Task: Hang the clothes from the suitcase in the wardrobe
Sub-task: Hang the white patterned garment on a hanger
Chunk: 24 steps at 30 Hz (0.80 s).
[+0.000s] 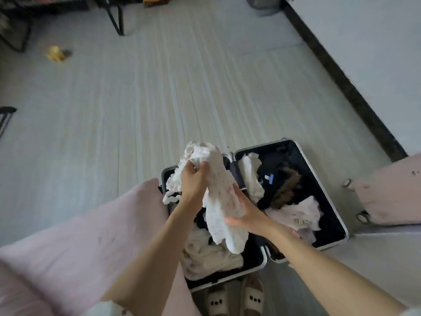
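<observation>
No writing can be read anywhere; the only label-like marks are a small white tag and a blue tag [271, 179] on a dark garment [276, 166] in the suitcase's right half, both too small to make out. One suitcase [323, 190] lies open on the floor [159, 99], its two halves side by side. Both hands hold one white garment with a faint pink print [224, 201] above the left half: the left hand [193, 182] grips its bunched upper part with curled fingers, the right hand [245, 212] clasps it lower down, thumb across the cloth. In the left half lies a cream garment [205, 252], partly hidden by the arms and the held cloth. The right half holds a white piece [251, 174], a brown furry item [287, 188] and a pale pink piece [296, 213]. Two slippers [234, 297] show at the lower edge, cut off. A blurred yellow object [54, 54] lies on the floor at far left, what it is I cannot tell
</observation>
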Tool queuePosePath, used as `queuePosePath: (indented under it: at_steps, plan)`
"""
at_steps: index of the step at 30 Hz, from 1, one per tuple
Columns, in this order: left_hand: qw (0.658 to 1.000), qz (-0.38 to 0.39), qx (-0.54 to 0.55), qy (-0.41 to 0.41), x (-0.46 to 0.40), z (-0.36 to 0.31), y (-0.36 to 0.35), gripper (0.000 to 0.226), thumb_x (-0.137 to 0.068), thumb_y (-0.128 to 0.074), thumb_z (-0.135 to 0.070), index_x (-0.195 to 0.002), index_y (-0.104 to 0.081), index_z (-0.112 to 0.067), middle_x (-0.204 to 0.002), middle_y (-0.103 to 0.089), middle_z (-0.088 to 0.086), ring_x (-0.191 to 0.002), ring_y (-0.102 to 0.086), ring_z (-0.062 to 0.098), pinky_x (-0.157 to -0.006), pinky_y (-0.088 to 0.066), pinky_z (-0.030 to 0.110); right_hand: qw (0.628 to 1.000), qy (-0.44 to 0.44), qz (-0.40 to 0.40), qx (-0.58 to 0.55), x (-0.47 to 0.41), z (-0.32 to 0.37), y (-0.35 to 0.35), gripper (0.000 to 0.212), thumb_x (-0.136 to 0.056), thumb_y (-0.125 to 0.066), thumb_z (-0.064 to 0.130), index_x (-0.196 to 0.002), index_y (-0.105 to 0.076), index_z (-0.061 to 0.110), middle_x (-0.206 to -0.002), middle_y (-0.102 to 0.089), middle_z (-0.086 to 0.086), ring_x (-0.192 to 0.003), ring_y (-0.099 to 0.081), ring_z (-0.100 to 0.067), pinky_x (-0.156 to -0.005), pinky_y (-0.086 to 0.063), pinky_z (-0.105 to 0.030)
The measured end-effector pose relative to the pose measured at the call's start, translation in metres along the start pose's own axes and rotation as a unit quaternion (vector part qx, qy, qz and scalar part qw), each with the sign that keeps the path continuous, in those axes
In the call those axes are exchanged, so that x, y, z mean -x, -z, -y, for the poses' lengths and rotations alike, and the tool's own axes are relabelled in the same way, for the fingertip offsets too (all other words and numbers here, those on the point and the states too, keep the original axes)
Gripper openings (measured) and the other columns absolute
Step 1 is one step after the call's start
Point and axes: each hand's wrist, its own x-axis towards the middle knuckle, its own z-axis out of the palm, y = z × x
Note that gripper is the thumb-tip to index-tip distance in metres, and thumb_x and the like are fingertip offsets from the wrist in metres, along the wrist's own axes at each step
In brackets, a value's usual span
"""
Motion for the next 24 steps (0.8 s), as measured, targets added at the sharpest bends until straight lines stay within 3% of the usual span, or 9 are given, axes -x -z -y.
queuePosePath:
  at_steps: [3,5,7,12,15,17,19,21,24]
  plan:
    - [0.996,0.064,0.045,-0.041,0.037,-0.063,0.005,0.010,-0.089,-0.052,-0.013,-0.082,-0.051,-0.006,-0.078,-0.061,0.011,-0.077,-0.064,0.023,-0.074,-0.055,0.042,0.995,0.056,-0.083,-0.022,0.024,0.040,-0.009,0.095,-0.076,-0.070,0.029,-0.146,-0.006,0.033,-0.145,-0.019,0.026,-0.134,-0.018,0.009,-0.106,-0.024,-0.018]
    - [0.989,0.110,0.057,-0.082,0.067,-0.106,0.011,0.010,-0.090,-0.052,-0.006,-0.079,-0.052,-0.007,-0.076,-0.063,0.010,-0.074,-0.066,0.022,-0.070,-0.058,0.038,0.975,0.074,-0.194,-0.079,0.043,0.072,-0.007,0.046,-0.084,-0.062,0.025,-0.125,-0.042,0.026,-0.108,-0.055,0.015,-0.095,-0.051,0.007,-0.083,-0.040,-0.016]
    - [0.982,0.118,0.037,-0.140,0.091,-0.138,0.019,0.010,-0.087,-0.054,-0.008,-0.077,-0.054,-0.007,-0.075,-0.064,0.008,-0.073,-0.066,0.022,-0.070,-0.058,0.038,0.954,0.082,-0.266,-0.113,0.069,0.104,0.000,0.009,-0.093,-0.047,0.017,-0.091,-0.052,0.025,-0.069,-0.046,0.006,-0.060,-0.041,-0.006,-0.058,-0.037,-0.021]
    - [0.986,0.081,0.005,-0.143,0.130,-0.177,0.031,0.010,-0.087,-0.050,-0.010,-0.078,-0.049,-0.012,-0.077,-0.050,-0.002,-0.072,-0.047,0.011,-0.069,-0.041,0.029,0.950,0.110,-0.282,-0.082,0.140,0.130,0.010,0.014,-0.095,-0.042,0.011,-0.099,-0.054,0.018,-0.070,-0.048,0.004,-0.052,-0.042,-0.003,-0.043,-0.035,-0.010]
    - [0.984,0.116,0.122,-0.049,0.150,-0.178,0.031,0.016,-0.090,-0.043,-0.007,-0.078,-0.047,-0.016,-0.082,-0.049,0.002,-0.088,-0.048,0.021,-0.088,-0.043,0.042,0.968,0.111,-0.224,-0.036,0.181,0.131,0.009,0.010,-0.094,-0.048,0.016,-0.090,-0.055,0.021,-0.083,-0.055,-0.002,-0.063,-0.050,-0.004,-0.050,-0.041,-0.009]
    - [0.973,0.142,0.180,-0.011,0.173,-0.166,0.025,0.017,-0.092,-0.037,-0.005,-0.082,-0.051,-0.008,-0.083,-0.052,0.010,-0.082,-0.053,0.025,-0.079,-0.049,0.040,0.980,0.096,-0.172,-0.011,0.213,0.122,0.004,0.011,-0.093,-0.051,0.020,-0.086,-0.058,0.021,-0.088,-0.059,-0.002,-0.073,-0.055,-0.007,-0.061,-0.045,-0.013]
    - [0.974,0.133,0.180,0.032,0.187,-0.148,0.018,0.019,-0.091,-0.036,-0.008,-0.086,-0.054,-0.004,-0.084,-0.056,0.013,-0.078,-0.056,0.025,-0.069,-0.049,0.035,0.991,0.057,-0.118,0.012,0.233,0.113,-0.001,0.007,-0.091,-0.056,0.027,-0.093,-0.060,0.022,-0.092,-0.063,0.004,-0.085,-0.060,-0.010,-0.077,-0.048,-0.021]
    - [0.972,0.165,0.152,0.074,0.214,-0.126,0.006,0.016,-0.082,-0.040,-0.008,-0.084,-0.055,-0.007,-0.085,-0.057,0.010,-0.077,-0.056,0.026,-0.070,-0.048,0.035,0.994,0.005,-0.099,0.041,0.263,0.087,-0.002,0.030,-0.087,-0.061,0.037,-0.111,-0.058,0.020,-0.105,-0.062,0.004,-0.098,-0.060,-0.014,-0.091,-0.047,-0.027]
    - [0.963,0.228,0.102,0.104,0.252,-0.101,-0.010,0.022,-0.076,-0.040,-0.015,-0.087,-0.059,-0.011,-0.087,-0.061,0.010,-0.079,-0.058,0.028,-0.075,-0.048,0.038,0.994,-0.063,-0.079,-0.038,0.307,0.038,-0.001,0.046,-0.084,-0.061,0.047,-0.121,-0.053,0.020,-0.111,-0.058,0.006,-0.099,-0.056,-0.010,-0.090,-0.048,-0.028]
